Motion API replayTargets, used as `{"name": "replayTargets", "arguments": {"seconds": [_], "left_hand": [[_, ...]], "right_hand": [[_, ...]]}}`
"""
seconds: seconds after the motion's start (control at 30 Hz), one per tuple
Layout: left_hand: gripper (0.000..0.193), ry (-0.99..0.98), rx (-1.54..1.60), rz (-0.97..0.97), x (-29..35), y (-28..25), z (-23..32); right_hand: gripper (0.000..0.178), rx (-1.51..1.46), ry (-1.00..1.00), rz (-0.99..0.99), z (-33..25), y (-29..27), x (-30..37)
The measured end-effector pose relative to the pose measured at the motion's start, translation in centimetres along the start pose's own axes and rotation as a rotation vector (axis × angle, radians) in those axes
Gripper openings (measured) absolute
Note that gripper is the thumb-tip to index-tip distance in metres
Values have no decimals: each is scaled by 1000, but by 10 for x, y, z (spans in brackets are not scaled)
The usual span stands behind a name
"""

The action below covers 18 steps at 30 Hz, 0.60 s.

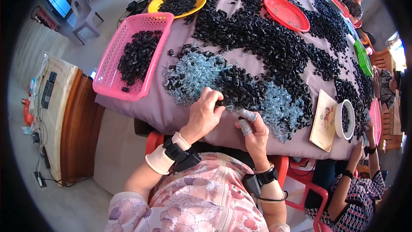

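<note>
My left hand (204, 114) is closed in a pinch at the table's near edge, with a small black plastic piece (219, 102) between thumb and forefinger. Just to its right, my right hand (256, 135) has its silvery-wrapped thumb and finger drawn together. Whatever it pinches is too small to make out. Beyond both hands lies a heap of loose black plastic pieces (240, 87). A pale blue pile of small, spring-like coils (195, 75) flanks it on the left, and a second pale blue pile (279, 111) on the right.
A pink basket (101, 71) of black pieces stands at left, behind it a yellow tray (199, 0). Farther back is a red tray (285, 13). At right lie a booklet (322, 122) and a white round container (339, 122), beside a co-worker's hands (358, 148).
</note>
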<state>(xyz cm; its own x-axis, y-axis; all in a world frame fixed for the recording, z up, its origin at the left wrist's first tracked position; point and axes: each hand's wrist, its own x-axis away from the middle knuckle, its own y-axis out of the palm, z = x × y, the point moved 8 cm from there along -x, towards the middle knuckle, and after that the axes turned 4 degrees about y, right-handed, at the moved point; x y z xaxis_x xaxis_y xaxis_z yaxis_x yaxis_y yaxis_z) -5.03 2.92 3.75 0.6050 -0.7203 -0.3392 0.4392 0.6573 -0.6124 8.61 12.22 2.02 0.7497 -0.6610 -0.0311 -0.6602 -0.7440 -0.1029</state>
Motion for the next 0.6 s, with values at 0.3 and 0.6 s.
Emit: {"name": "replayTargets", "arguments": {"seconds": [0.3, 0.6], "left_hand": [[16, 92, 45, 59, 3, -4, 1], [18, -183, 556, -42, 4, 5, -20]], "right_hand": [[22, -224, 99, 13, 9, 8, 3], [22, -256, 103, -8, 7, 20, -7]]}}
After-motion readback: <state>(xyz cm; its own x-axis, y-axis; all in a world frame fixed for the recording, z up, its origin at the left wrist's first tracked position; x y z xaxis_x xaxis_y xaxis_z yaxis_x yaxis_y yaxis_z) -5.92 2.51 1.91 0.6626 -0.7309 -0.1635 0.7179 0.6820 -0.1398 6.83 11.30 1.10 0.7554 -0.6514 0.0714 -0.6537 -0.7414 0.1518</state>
